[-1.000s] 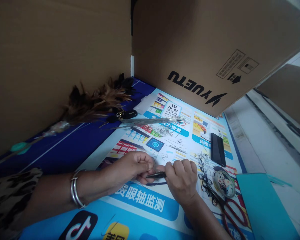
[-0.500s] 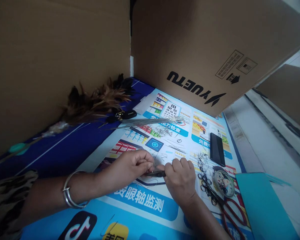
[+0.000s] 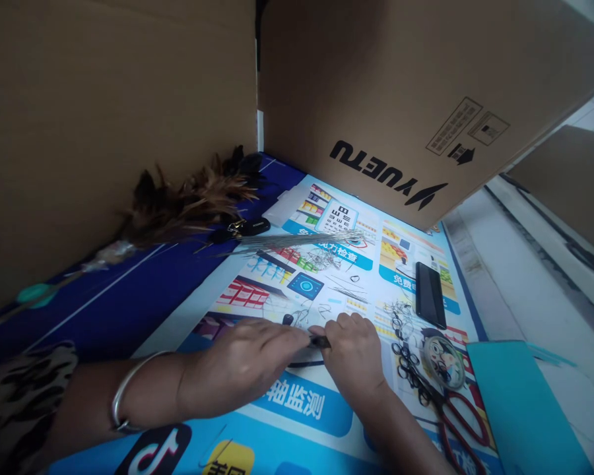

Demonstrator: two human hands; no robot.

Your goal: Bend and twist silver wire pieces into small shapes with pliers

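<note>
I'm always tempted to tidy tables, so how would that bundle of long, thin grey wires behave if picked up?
The bundle of wires would probably feel springy rather than floppy, since the strands lie nearly straight. It may fan out, as I can make out no tie around it. Such thin strands are likely light for their length.

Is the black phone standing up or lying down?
Lying down: the black phone has its broad dark face upward, flat on the printed sheet.
</note>
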